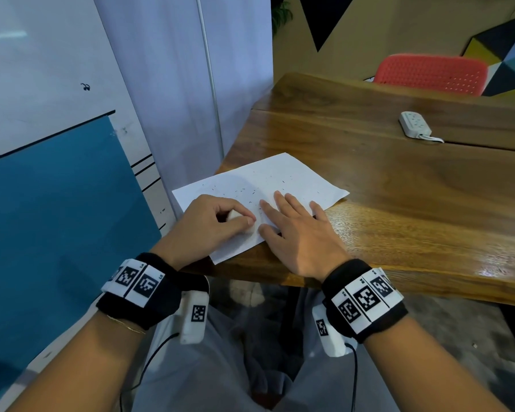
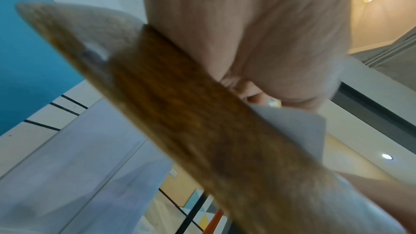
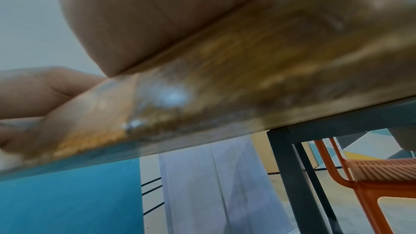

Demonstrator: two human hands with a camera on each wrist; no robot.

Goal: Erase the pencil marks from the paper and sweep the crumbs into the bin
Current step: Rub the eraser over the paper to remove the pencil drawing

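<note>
Soft indoor light, blurred wrist views (tabletop glare)

Paper (image 1: 280, 179) lies at frame centre on the table (image 1: 399, 188); power strip (image 1: 414, 124) upper right; chair (image 1: 431, 73) behind the table.

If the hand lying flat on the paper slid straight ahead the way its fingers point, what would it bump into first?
Probably only the small dark eraser crumbs scattered on the white sheet of paper. The right hand points toward the sheet's far edge; beyond it the brown wooden table looks bare, though depth is hard to judge.
</note>
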